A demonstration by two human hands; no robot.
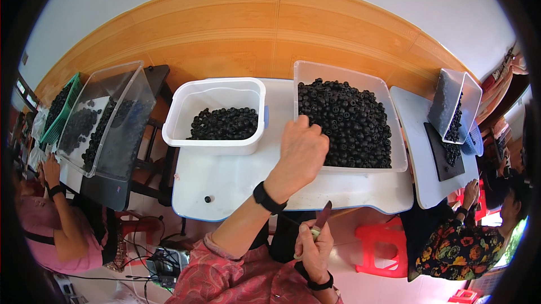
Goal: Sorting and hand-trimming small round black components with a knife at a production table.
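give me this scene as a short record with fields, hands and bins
left hand: reaching into the big clear bin, on the black rings
right hand: holds a small knife, near the lap
white tub: partly filled with black rings, left of the bin
table: white, one loose ring on it
others: people seated at both sides with their own bins

On the tabletop (236,177), the tub (217,113) sits at ten o'clock, the bin of rings (346,120) at one; a lone ring (208,198) lies at eight.
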